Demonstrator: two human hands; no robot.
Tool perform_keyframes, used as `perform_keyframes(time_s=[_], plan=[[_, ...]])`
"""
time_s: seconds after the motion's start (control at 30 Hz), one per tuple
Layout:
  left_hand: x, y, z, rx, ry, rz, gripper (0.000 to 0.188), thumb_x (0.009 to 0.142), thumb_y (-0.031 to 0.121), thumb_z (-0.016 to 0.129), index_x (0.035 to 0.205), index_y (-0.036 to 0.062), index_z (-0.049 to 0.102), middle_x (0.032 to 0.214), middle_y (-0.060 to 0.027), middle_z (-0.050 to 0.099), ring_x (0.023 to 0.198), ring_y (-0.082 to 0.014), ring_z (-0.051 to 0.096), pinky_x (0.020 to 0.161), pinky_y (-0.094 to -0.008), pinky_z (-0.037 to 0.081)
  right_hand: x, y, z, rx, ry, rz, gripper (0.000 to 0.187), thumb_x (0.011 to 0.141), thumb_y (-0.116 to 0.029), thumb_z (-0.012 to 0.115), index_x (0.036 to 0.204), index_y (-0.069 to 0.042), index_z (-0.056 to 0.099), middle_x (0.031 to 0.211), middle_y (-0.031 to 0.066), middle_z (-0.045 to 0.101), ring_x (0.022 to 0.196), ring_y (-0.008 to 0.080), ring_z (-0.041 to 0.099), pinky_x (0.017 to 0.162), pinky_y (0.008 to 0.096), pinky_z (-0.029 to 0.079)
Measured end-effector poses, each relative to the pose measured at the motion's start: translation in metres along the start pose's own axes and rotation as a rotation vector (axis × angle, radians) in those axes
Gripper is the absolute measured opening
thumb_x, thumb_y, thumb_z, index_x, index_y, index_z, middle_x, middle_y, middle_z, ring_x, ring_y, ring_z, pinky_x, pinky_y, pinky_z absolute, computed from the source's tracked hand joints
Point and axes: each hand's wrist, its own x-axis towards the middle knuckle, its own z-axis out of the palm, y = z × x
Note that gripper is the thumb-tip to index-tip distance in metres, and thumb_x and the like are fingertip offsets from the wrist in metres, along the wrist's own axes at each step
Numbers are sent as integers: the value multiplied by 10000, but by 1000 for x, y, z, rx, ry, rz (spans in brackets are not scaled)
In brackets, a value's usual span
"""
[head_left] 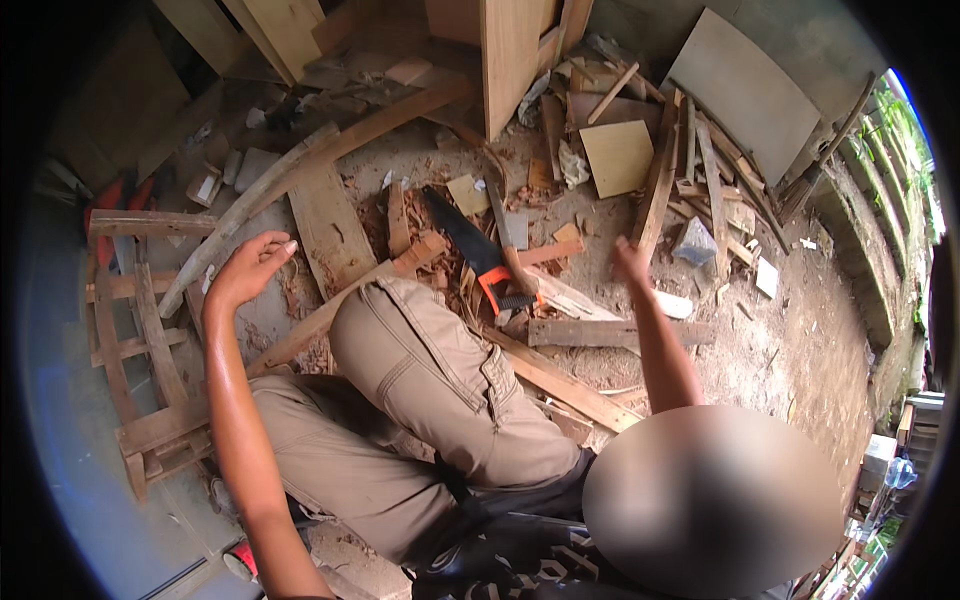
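The person sits low on the dirt floor (800, 340) among offcuts, 1 knee (400, 320) raised in khaki trousers, both arms lifted off the work. The left hand (250, 268) hangs in the air with its fingers loosely curled and nothing in it, just above a long curved plank (250, 205) and near a slatted wooden frame (135, 330) at that side. The right hand (630, 262) is raised too, but it is small and partly turned away, so I cannot tell how far open it is; it seems to grip nothing and sits close to an upright strip of wood (655, 195). The nearest tool is a handsaw (470, 245) with a black blade and an orange handle, lying flat on wood shavings between the 2 hands, in front of the knee, untouched, its handle toward the person. A long batten (340, 305) runs under the raised leg, and another board (560, 385) slants off to the right of it. A pale square panel (617, 155) lies farther back among the scraps. My worry is the clutter: the saw's teeth lie exposed within easy reach of bare hands, and a careless grab toward the handle could catch the blade instead. Loose battens under the leg could roll or tip if weight shifts, and splintered ends all around threaten bare forearms. Shavings hide what lies beneath, so a nail or sharp sliver could go unnoticed.
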Motion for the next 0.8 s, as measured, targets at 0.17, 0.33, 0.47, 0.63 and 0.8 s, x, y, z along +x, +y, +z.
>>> perform_keyframes(time_s=[0.17, 0.33, 0.47, 0.63, 0.8], plan=[[-32, -17, -3, 144, -60, -145, 523, 969, 402, 610, 1288, -8, 546, 1192, -193, 650, 1112, -257, 619, 925, -371, 488, -191, 28, 52, -800, -598, -473, 643, 748, -333, 782, 1290, -109, 519, 1257, 172, 553, 1205, 334, 524, 1021, 526, 389], [-28, 3, 3, 128, -32, -97, 500, 974, 377, 606, 1285, -10, 546, 1187, -197, 650, 1124, -264, 614, 920, -378, 492, -198, 38, 43, -1228, -591, -689, 824, 707, -376, 824, 1366, -109, 408, 1304, 122, 487, 1267, 288, 462, 1047, 532, 335], [-35, 6, 6, 119, 3, -24, 500, 975, 372, 607, 1288, -13, 545, 1184, -201, 648, 1108, -262, 618, 927, -373, 486, -184, 24, 44, -1281, -675, -663, 806, 707, -381, 830, 1339, -95, 421, 1297, 120, 512, 1251, 279, 500, 1013, 549, 368], [-51, -3, 0, 79, 3, -89, 497, 977, 368, 606, 1297, -8, 546, 1190, -196, 645, 1117, -244, 606, 940, -362, 477, -171, 7, 58, -1049, -720, -288, 664, 753, -474, 785, 1265, -138, 528, 1263, 135, 569, 1213, 320, 537, 965, 549, 407], [-51, -9, 8, -42, -40, -54, 477, 979, 351, 610, 1286, -9, 554, 1172, -178, 653, 1101, -229, 604, 940, -358, 474, -122, 34, 80, -712, -297, -307, 464, 804, -342, 754, 1128, -58, 584, 1078, 215, 653, 1037, 387, 631, 851, 456, 522]])
